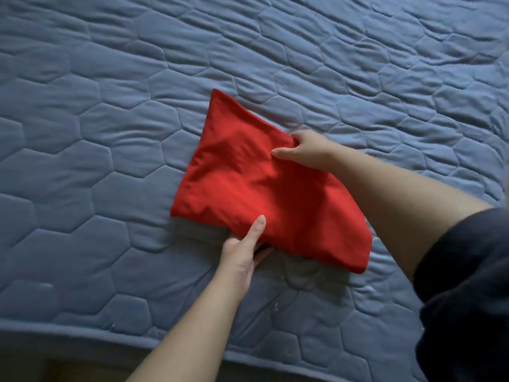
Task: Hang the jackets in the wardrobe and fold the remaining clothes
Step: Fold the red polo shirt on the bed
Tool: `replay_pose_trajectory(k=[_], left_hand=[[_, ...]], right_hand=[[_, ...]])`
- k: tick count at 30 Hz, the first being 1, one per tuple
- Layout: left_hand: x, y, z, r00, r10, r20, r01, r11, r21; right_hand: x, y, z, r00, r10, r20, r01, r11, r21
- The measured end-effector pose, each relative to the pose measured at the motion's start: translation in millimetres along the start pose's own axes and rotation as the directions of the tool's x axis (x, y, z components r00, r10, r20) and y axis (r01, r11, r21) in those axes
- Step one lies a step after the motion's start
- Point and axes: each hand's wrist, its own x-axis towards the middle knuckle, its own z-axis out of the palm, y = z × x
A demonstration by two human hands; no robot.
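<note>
A folded red garment (248, 180) lies in the middle of the blue quilted mattress (110, 133), its near side lifted a little off the surface. My left hand (245, 246) grips its near edge, thumb on top and fingers underneath. My right hand (305, 148) holds the far right edge, thumb over the cloth and fingers tucked behind it. No jacket or wardrobe is in view.
The mattress's front edge (82, 330) runs along the bottom of the view, with a dark gap below it. A dark sleeve (465, 285) covers my right upper arm at the right border.
</note>
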Motion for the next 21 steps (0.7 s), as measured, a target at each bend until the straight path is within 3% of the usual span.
replay_pose_trajectory(k=[3, 7, 9, 11, 14, 17, 19, 21], left_hand=[[-10.7, 7.9, 12.3, 0.999, 0.003, -0.041, -0.007, 0.996, -0.091], [-55.6, 43.1, 12.6, 0.995, 0.077, -0.057, -0.082, 0.991, -0.101], [-88.7, 73.9, 11.9, 0.975, 0.193, -0.111, -0.192, 0.981, 0.018], [-127.3, 107.7, 12.5, 0.924, 0.325, -0.199, -0.268, 0.925, 0.268], [-203.8, 154.0, 17.9, 0.847, 0.503, -0.173, -0.336, 0.758, 0.559], [-290.7, 185.3, 19.8, 0.863, 0.49, 0.12, -0.423, 0.573, 0.702], [-349.6, 191.6, 19.0, 0.847, 0.45, 0.284, -0.451, 0.326, 0.831], [-409.6, 181.2, 20.8, 0.805, 0.475, 0.355, -0.424, 0.041, 0.905]], right_hand=[[-18.0, -2.1, -13.0, 0.981, 0.058, 0.186, -0.11, 0.954, 0.279], [-63.6, -8.2, -40.1, 0.92, 0.087, 0.382, -0.322, 0.723, 0.611], [-101.0, -16.3, -61.6, 0.923, 0.068, 0.38, -0.319, 0.689, 0.651], [-145.6, -26.6, -81.6, 0.931, 0.039, 0.363, -0.293, 0.67, 0.682], [-218.6, -49.5, -109.4, 0.971, 0.038, 0.236, -0.202, 0.657, 0.726], [-288.6, -73.4, -142.7, 0.985, -0.087, 0.152, -0.04, 0.731, 0.681], [-331.8, -89.6, -163.3, 0.964, -0.224, 0.145, 0.122, 0.854, 0.505], [-377.7, -108.1, -175.9, 0.936, -0.33, 0.121, 0.302, 0.932, 0.201]])
